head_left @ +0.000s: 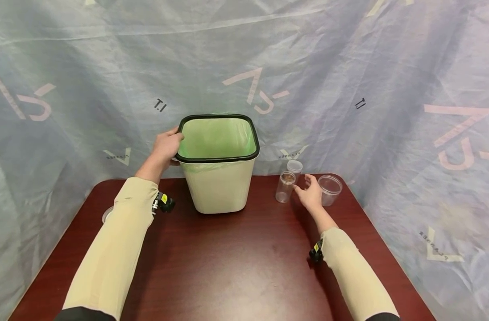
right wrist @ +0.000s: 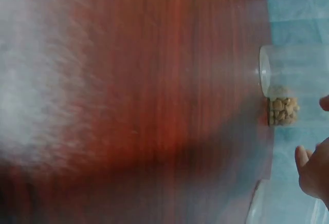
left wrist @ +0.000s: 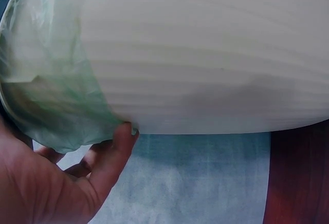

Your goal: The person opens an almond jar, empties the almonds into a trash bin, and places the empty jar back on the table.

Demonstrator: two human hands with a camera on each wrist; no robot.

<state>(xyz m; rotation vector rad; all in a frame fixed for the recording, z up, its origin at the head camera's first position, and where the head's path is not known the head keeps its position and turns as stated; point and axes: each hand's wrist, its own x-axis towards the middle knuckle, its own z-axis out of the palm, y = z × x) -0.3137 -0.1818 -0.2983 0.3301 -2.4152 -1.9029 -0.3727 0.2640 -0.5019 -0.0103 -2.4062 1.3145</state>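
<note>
My left hand grips the black rim of a white trash bin at its left side. A green bag lines the bin; its edge folds over the outside, where my fingers rest in the left wrist view. My right hand is beside a clear jar, fingers spread; whether the thumb touches it, I cannot tell. Behind stands a second jar with a whitish top. Brown pieces show in its base. A wide clear container stands just right of the hand.
A round clear item, perhaps a lid, lies at the left, partly hidden by my left sleeve. The dark red table has rounded far corners. A grey printed sheet hangs close behind and around it.
</note>
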